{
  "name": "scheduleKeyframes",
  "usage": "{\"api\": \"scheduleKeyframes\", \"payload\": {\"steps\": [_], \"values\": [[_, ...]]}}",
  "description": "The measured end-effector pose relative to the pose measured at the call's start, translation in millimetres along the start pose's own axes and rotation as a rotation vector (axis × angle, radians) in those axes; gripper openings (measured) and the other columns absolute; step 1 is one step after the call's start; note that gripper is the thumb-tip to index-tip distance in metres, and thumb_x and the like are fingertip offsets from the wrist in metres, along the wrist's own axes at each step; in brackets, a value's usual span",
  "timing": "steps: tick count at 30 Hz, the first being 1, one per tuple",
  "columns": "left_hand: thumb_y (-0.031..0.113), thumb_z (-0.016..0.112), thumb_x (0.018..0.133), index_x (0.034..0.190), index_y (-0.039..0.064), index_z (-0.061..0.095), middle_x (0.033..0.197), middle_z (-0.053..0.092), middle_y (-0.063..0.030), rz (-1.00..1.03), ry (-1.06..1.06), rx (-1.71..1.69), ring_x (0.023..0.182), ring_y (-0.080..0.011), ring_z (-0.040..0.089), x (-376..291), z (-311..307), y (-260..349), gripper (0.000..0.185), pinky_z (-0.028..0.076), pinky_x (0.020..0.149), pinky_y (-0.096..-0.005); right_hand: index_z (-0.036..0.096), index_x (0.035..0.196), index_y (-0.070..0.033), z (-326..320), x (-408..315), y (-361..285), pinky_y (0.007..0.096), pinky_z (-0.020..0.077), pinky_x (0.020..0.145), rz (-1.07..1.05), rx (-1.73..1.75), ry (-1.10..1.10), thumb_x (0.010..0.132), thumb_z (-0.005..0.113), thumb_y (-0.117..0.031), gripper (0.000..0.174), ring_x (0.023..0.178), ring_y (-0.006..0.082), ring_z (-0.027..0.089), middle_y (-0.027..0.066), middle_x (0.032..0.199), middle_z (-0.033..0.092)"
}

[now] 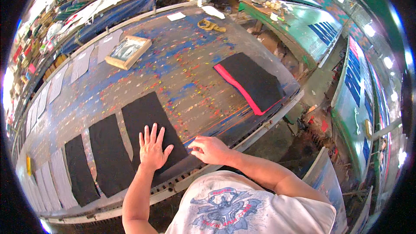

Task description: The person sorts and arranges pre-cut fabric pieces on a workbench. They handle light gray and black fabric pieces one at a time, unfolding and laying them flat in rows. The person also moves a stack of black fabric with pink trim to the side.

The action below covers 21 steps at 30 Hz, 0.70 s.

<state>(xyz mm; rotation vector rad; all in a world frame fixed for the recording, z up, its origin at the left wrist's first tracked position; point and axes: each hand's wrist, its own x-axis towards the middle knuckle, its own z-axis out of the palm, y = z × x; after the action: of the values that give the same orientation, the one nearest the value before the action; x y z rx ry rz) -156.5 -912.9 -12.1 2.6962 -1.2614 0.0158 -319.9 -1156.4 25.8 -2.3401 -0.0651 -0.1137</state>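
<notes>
My left hand (pixel 152 149) lies flat, fingers spread, on a black fabric panel (pixel 146 110) near the front edge of the paint-spotted table (pixel 195 100). My right hand (pixel 208 149) is at that panel's right corner, its fingers curled and partly hidden; whether it pinches the cloth I cannot tell. Left of it lie a second black panel (pixel 109 149) and a narrower-looking third one (pixel 79 169). A stack of black panels (pixel 255 78) with a pinkish-red strip (pixel 239 87) along one side rests on the right part of the table.
A wooden-framed screen (pixel 128 52) lies toward the back left, near a row of grey fabric panels (pixel 83 61). At the far side are a tan cloth (pixel 211 26) and a white sheet (pixel 176 16). A raised metal rail (pixel 240 149) runs along the front edge. Other printing tables (pixel 302 22) stand beyond.
</notes>
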Motion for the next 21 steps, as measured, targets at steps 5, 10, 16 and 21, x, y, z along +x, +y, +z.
{"api": "scheduleKeyframes", "payload": {"steps": [5, 10, 16, 21], "values": [[0.062, 0.066, 0.104, 0.17, 0.008, 0.044, 0.18, 0.031, -0.0233, -0.085, -0.212, -0.051, 0.167, -0.0516, 0.022, 13.0, -28.0, 11.8, 0.088, 0.02, 0.134, -0.0683, 0.077, 0.116, -0.009, -36.7, -2.8, 4.0, 0.045, 0.0602, 0.078, -0.105, -0.045, 0.017, 0.1, 0.078, -0.021, 0.02, 0.082, 0.0285, 0.073, 0.0088, 0.1, 0.071], [0.049, 0.079, 0.098, 0.163, 0.005, 0.051, 0.173, 0.044, -0.0236, -0.063, -0.247, -0.324, 0.162, -0.0461, 0.037, 50.2, -41.5, 56.6, 0.083, 0.031, 0.132, -0.0608, 0.077, 0.12, -0.009, -80.5, -11.5, 31.1, 0.0458, 0.0601, 0.079, -0.145, -0.025, 0.09, 0.101, 0.078, -0.02, 0.022, 0.085, 0.0304, 0.073, 0.0089, 0.102, 0.072], [0.021, 0.081, 0.101, 0.169, -0.002, 0.036, 0.162, 0.058, -0.0233, -0.239, -0.12, -1.353, 0.139, -0.0327, 0.065, 108.0, 8.1, 181.0, 0.084, 0.05, 0.118, -0.0498, 0.08, 0.114, -0.008, -163.9, -33.1, 96.9, 0.0443, 0.0622, 0.083, -0.169, -0.001, 0.338, 0.096, 0.083, -0.013, 0.019, 0.094, 0.0322, 0.077, 0.0101, 0.104, 0.077], [0.014, 0.076, 0.101, 0.165, -0.002, 0.041, 0.152, 0.063, -0.0194, -0.656, -0.09, -1.976, 0.135, -0.0336, 0.065, 190.1, 62.7, 276.5, 0.074, 0.048, 0.12, -0.0511, 0.077, 0.119, -0.007, -257.6, -54.8, 207.3, 0.0512, 0.055, 0.103, 0.004, -0.271, 0.759, 0.087, 0.086, -0.012, 0.034, 0.115, 0.0382, 0.07, 0.0143, 0.119, 0.075]]}}
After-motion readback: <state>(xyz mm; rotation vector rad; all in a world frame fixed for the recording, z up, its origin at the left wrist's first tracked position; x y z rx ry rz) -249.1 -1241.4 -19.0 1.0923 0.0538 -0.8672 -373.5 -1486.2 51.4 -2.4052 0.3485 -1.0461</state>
